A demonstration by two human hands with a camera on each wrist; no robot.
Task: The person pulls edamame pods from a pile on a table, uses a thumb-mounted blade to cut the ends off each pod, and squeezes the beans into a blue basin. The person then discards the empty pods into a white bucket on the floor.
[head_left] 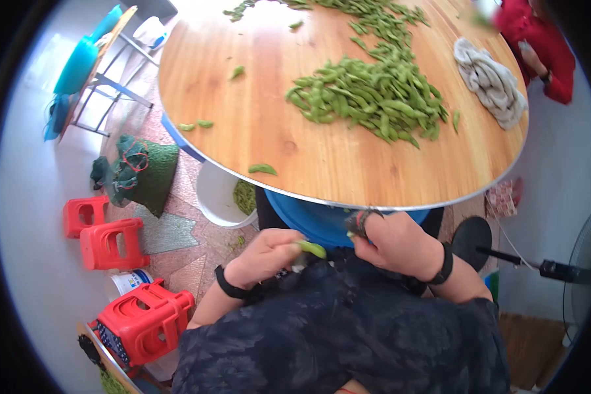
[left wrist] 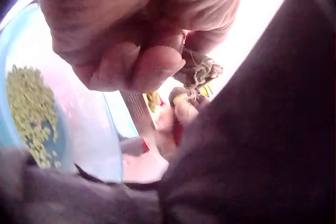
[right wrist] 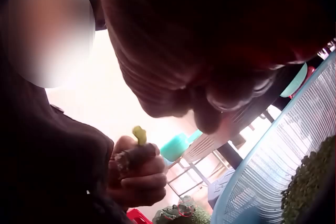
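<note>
Below the table [head_left: 197, 125] edge, at six o'clock, the left hand [head_left: 264, 256] pinches a pod [head_left: 312, 249], its long axis pointing three o'clock toward the curled right hand [head_left: 394, 244], close beside it.

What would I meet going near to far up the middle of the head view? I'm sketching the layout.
Dark patterned clothing → left hand holding a green edamame pod → blue plastic basin → round wooden table → heap of green edamame pods.

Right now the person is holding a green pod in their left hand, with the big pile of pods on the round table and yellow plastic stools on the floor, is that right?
Nearly: the stools are red, not yellow, as the head view shows. The left hand does hold a green pod, and the pile lies on the round table.
</note>
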